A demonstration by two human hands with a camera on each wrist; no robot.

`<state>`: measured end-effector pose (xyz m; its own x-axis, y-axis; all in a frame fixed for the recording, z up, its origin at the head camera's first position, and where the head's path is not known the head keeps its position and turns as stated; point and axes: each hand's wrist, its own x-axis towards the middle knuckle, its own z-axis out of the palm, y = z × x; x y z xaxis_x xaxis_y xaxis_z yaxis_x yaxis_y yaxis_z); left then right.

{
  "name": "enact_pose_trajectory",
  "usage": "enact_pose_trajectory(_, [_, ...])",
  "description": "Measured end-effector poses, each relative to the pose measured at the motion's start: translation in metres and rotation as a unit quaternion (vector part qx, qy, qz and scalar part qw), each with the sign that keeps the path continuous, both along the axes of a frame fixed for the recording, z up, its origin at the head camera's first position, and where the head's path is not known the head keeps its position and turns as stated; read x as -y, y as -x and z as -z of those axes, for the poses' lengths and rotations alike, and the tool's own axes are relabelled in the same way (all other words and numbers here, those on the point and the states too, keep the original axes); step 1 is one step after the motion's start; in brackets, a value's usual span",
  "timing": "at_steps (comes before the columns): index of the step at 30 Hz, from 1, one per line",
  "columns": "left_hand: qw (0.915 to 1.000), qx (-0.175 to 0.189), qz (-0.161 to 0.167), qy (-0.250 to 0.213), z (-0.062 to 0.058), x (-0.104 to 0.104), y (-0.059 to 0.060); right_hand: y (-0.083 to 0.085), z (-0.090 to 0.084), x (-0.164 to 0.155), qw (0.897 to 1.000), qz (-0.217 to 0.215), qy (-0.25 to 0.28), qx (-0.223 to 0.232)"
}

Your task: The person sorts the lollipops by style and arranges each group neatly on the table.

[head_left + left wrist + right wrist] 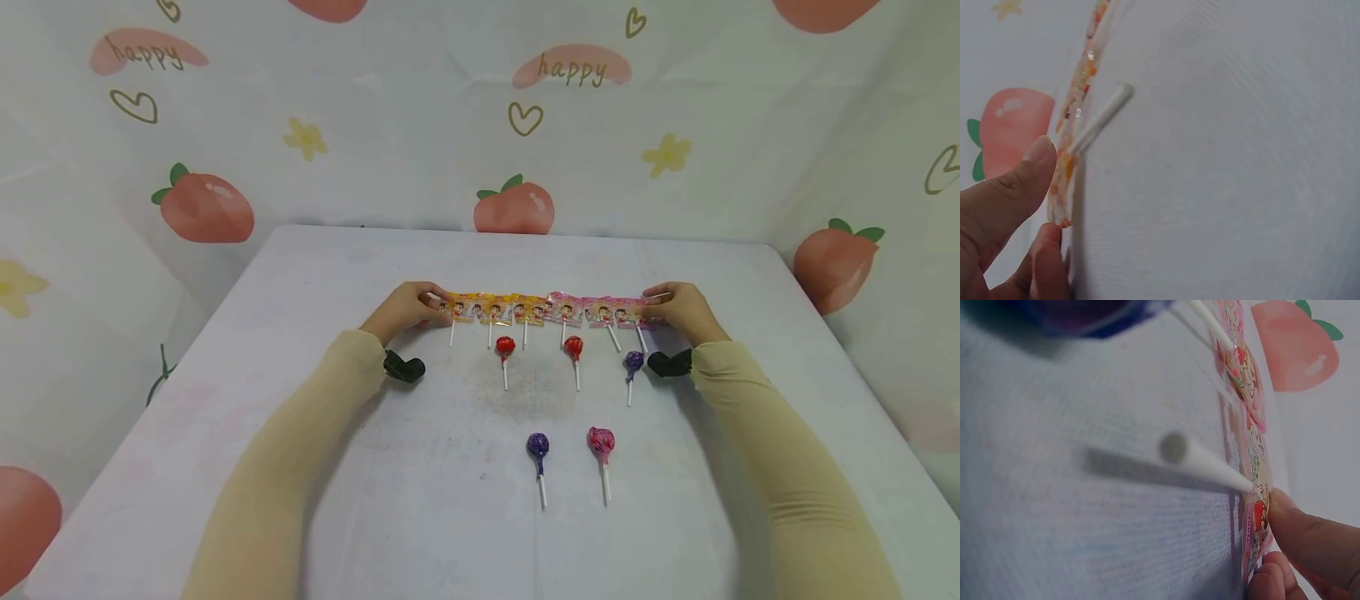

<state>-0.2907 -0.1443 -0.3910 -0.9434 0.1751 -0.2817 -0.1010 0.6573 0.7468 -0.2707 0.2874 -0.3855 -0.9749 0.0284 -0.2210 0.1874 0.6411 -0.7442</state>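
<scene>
Left hand point(408, 307) pinches the left end of the strip of wrapped lollipops point(547, 309), thumb point(1019, 181) over the wrapper edge and a finger under it, per left wrist view. The strip lies across the far half of the worktop point(300, 275), six packets side by side, white sticks pointing toward the person. Just nearer than the strip: red lollipop point(505, 347), second red lollipop point(573, 347), purple lollipop point(633, 362), all loose and apart from each other. Well nearer than the strip: a darker purple lollipop point(537, 446) and a pink lollipop point(601, 442). Right hand point(678, 308) pinches the right end of the strip; right wrist view shows fingertips point(1300, 528) clamped on the last wrapper beside its stick. Risk, judged: both grips sit on thin wrapper margin only, so pulling outward could tear a seam between packets or slip a grip; lifting or dragging could let the hanging sticks sweep the three loose lollipops just nearer than the strip.
</scene>
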Motion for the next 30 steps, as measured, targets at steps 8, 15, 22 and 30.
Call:
enact_pose_trajectory(8, [0.9969,-0.040,-0.022,-0.064,-0.015,-0.011,-0.013,0.001,0.002,-0.001,1.000,-0.012,-0.018,-0.011])
enact_pose_trajectory(15, [0.9904,-0.080,0.024,-0.111,-0.021,-0.047,-0.043,-0.002,-0.001,0.000,1.000,-0.014,-0.019,-0.006])
enact_pose_trajectory(22, [0.9898,-0.083,0.048,-0.105,-0.005,-0.066,-0.060,-0.003,-0.001,0.000,1.000,-0.015,-0.016,-0.011])
enact_pose_trajectory(30, [0.9948,-0.048,0.045,-0.078,0.004,-0.077,-0.065,-0.001,-0.001,0.000,1.000,-0.013,-0.016,-0.001])
